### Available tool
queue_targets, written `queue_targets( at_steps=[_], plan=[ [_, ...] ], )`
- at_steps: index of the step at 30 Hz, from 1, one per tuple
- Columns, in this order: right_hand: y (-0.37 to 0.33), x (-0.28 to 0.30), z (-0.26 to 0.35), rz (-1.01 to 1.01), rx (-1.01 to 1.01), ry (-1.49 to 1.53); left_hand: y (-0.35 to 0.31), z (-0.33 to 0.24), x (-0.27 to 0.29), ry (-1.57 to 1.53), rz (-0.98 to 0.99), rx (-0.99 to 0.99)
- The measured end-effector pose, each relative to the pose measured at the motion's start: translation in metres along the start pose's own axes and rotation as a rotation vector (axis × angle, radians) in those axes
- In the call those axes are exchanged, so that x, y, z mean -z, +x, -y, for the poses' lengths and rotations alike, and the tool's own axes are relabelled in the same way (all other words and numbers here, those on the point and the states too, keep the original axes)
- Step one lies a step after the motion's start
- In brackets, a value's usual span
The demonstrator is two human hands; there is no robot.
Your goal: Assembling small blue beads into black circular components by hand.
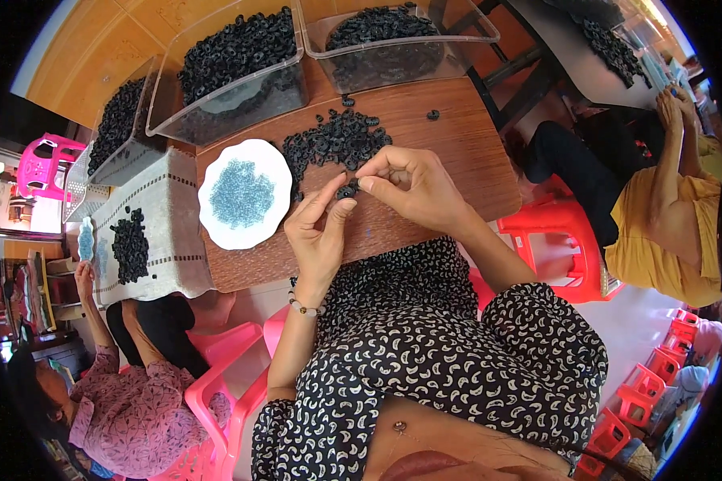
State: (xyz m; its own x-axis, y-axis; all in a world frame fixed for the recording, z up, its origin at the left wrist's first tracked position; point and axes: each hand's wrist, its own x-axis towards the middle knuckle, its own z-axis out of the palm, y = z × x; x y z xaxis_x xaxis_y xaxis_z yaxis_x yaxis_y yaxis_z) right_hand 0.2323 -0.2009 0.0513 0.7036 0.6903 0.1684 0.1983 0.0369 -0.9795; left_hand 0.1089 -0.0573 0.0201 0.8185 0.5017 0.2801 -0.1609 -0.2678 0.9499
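My left hand is closed, holding a small black plastic part between thumb and fingertips above the wooden table. My right hand meets it from the right in a pinch, thumb and forefinger pressed together at the part's edge. Whatever those fingertips hold is too small to make out. Just beyond both hands lies a loose pile of similar black parts. Left of my left hand, a white scalloped plate bears a heap of tiny bluish, see-through pieces.
Clear plastic bins full of black parts line the table's far side. At left, a person sits by a cloth-covered surface with another black pile. A person in yellow works at right, near a red stool.
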Motion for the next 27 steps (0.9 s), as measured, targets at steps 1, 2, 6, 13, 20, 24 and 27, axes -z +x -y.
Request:
queue_targets(
  at_steps=[1, 2, 6, 13, 20, 24, 27],
  plan=[
    [0.0, 0.002, 0.0, 0.041, -0.028, -0.022, -0.001, 0.002, 0.0, -0.001, 0.002, 0.002],
    [-0.001, 0.003, -0.001, 0.081, -0.055, -0.044, -0.001, 0.006, 0.0, -0.02, 0.005, 0.013],
    [-0.002, 0.004, 0.006, 0.093, -0.09, -0.029, -0.001, 0.008, 0.0, -0.021, 0.024, 0.001],
    [-0.001, 0.006, 0.008, 0.105, -0.063, -0.076, -0.001, 0.011, -0.001, -0.048, 0.026, 0.023],
    [-0.002, 0.009, 0.003, 0.156, -0.083, -0.039, -0.002, 0.012, -0.003, -0.076, 0.054, 0.038],
    [-0.002, 0.009, 0.004, 0.171, -0.084, -0.061, -0.002, 0.012, -0.002, -0.091, 0.072, 0.028],
    [-0.003, 0.009, 0.001, 0.173, -0.097, -0.052, -0.003, 0.013, -0.005, -0.142, 0.07, 0.043]
  ],
)
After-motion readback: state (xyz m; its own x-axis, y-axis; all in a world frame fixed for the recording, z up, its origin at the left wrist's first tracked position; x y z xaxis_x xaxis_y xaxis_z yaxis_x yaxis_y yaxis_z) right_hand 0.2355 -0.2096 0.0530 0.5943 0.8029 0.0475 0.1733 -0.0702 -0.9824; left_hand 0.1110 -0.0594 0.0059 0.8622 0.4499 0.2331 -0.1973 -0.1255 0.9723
